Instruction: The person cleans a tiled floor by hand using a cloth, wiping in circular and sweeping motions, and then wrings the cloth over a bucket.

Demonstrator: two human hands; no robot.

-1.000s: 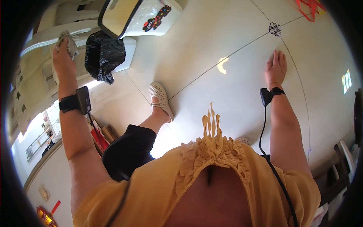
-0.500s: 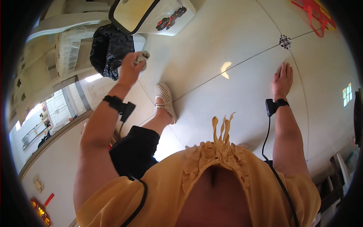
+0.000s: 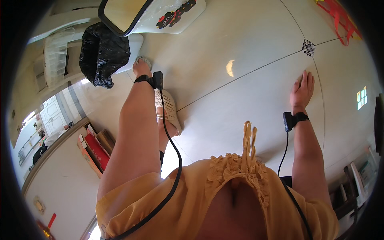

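Crumpled grey-white cloth (image 3: 147, 61): near the glossy black plastic bag (image 3: 114, 52), on its right; probably light, limp, unbreakable (dampness impossible to tell), best gripped by the bunched middle.
Left hand (image 3: 141, 69): closed around the cloth, fingertips hidden.
Right hand (image 3: 302, 91): fingers extended, close together, nothing visible in grasp, over shiny pale floor tiles (image 3: 256, 100).

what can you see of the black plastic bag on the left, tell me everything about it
The black bag looks like thin, glossy plastic, creased and crumpled, with a loose gathered end at its lower edge. A darker hollow on its left looks like an opening; its contents can't be seen. It overlaps a pale container in the picture and sits just below the dark-rimmed white bin. The left hand is to its right, apart from it in view.
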